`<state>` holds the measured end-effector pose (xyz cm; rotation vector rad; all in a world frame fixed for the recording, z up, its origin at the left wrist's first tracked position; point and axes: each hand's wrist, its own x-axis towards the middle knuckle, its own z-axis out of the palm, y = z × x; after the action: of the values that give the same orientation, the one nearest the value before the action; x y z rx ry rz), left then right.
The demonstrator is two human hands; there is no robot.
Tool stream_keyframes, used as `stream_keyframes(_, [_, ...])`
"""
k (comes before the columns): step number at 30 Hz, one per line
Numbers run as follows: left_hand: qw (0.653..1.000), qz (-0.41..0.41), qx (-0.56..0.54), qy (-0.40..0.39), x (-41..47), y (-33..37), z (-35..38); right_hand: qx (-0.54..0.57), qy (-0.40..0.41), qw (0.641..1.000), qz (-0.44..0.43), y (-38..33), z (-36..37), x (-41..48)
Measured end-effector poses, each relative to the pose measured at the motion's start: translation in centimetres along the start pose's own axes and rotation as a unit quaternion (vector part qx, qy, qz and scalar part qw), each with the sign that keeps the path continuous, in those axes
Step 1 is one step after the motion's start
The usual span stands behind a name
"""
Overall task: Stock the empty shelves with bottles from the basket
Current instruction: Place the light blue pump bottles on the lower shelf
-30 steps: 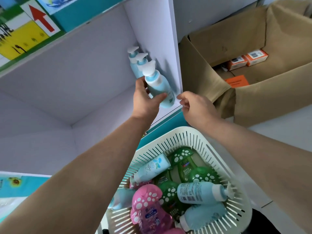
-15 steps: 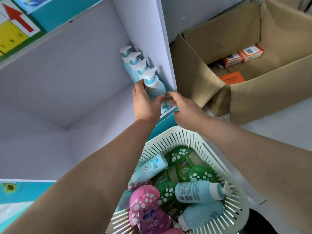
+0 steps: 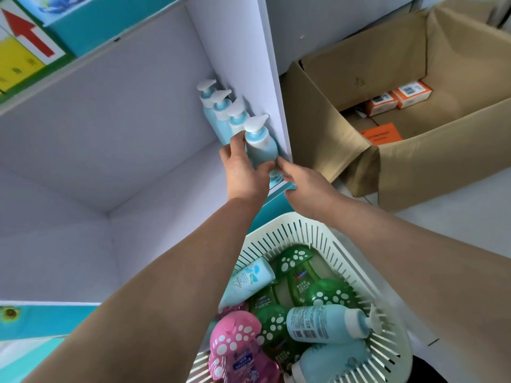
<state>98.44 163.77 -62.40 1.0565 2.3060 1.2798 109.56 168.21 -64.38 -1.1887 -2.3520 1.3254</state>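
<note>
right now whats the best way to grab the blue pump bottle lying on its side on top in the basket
Grip the blue pump bottle around the middle of its body, coming straight down from above. It lies flat on top of the green bottles with its label side up, and nothing covers it. Its white pump points at the basket wall on the right, a thin, awkward part to hold, so avoid that end.

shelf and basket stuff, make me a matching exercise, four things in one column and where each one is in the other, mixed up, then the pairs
Things:
1. front pump bottle
2. pink spotted bottle
3. orange boxes
4. red arrow sign

Places:
A. inside the cardboard box
B. above the shelf, top left
C. lying in the white basket
D. on the shelf, between the left hand and right hand

Pairs: 1-D, 2-C, 3-A, 4-B
</note>
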Motion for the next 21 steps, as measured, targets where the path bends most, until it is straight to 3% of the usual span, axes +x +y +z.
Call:
stream_keyframes(16, [0.998,-0.014,0.053,-0.008,0.2,-0.7,0.1,-0.022,-0.038,0.999,-0.008,-0.5,0.1,-0.2])
stream_keyframes(21, [0.999,-0.015,0.033,-0.009,-0.5,-1.1,-0.8,-0.089,0.049,0.994,-0.044,-0.3,-1.1,-1.8])
